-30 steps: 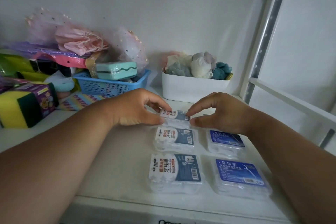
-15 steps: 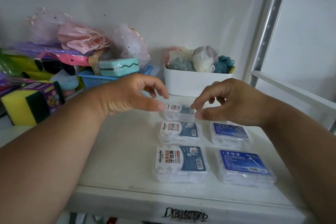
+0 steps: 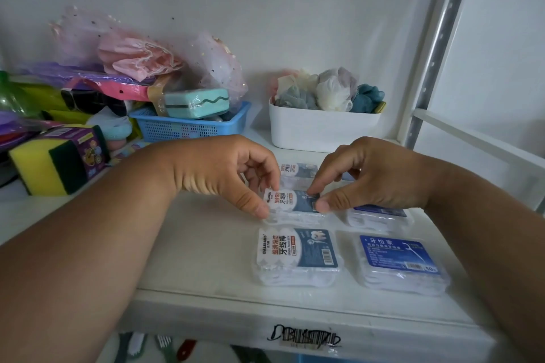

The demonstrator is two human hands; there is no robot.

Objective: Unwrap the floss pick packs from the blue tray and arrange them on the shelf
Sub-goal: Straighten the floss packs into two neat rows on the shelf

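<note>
Several clear floss pick packs lie in two columns on the white shelf (image 3: 206, 259). The middle pack of the left column (image 3: 292, 203) is pinched at its left end by my left hand (image 3: 224, 174) and at its right end by my right hand (image 3: 368, 177). Behind it lies the back pack (image 3: 298, 171), partly hidden by my fingers. The front left pack (image 3: 298, 256) and the front right pack with a blue label (image 3: 401, 262) lie untouched. Another blue-label pack (image 3: 377, 216) shows under my right wrist. The blue tray (image 3: 188, 125) stands at the back left.
A white bin (image 3: 321, 130) of soft cloth items stands at the back, right of the blue tray. Sponges (image 3: 56, 165) and bagged goods crowd the left side. A metal shelf upright (image 3: 433, 47) rises on the right. The shelf's front edge bears a scribbled mark (image 3: 303, 339).
Both hands let go of the back pack and came toward me. They now pinch the middle pack of the left column.
</note>
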